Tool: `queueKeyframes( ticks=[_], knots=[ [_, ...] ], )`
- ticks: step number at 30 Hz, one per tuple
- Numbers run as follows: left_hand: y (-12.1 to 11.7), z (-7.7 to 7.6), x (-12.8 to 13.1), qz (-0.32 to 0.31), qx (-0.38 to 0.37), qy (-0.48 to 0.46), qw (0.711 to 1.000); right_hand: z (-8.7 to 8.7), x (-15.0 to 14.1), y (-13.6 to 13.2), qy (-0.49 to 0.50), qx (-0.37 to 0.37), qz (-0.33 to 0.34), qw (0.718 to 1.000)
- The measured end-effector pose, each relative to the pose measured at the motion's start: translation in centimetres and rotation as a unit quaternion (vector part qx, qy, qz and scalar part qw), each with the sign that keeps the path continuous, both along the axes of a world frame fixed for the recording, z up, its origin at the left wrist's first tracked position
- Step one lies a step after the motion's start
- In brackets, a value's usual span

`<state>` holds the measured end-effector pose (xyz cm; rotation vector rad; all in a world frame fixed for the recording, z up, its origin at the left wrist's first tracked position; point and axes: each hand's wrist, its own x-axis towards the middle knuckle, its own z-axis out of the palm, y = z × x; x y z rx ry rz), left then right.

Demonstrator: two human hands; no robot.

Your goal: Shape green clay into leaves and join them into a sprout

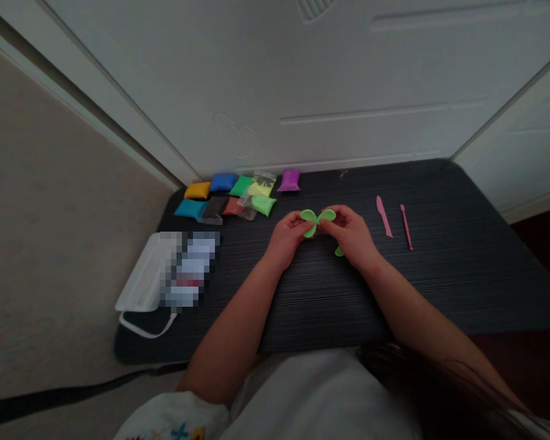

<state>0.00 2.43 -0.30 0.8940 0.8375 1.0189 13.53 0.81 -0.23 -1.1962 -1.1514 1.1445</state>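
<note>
Between my two hands, above the middle of the dark table, is a light green clay piece shaped like joined leaves [326, 216]. My left hand [288, 237] pinches its left side with thumb and fingers. The fingers of my right hand [348, 231] press near the centre where the lobes meet. Another bit of the same green clay [339, 251] shows below my right hand, partly covered by it; I cannot tell whether it is joined to the piece or lies on the table.
Several coloured clay packets, among them a purple packet [290, 180] and a blue packet [223, 182], lie at the back left. A pink plastic knife [384, 216] and a thin pink tool [406, 227] lie right. A white face mask [146, 272] and a blurred-out object [195, 269] lie left.
</note>
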Motion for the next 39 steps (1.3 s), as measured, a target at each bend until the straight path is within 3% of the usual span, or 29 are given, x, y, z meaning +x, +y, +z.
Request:
queueKeyframes(
  ticks=[39],
  knots=[
    [-0.1, -0.02, 0.03, -0.002, 0.016, 0.051, 0.999, 0.41, -0.2, -0.38, -0.044, 0.015, -0.016, 0.999]
  ],
)
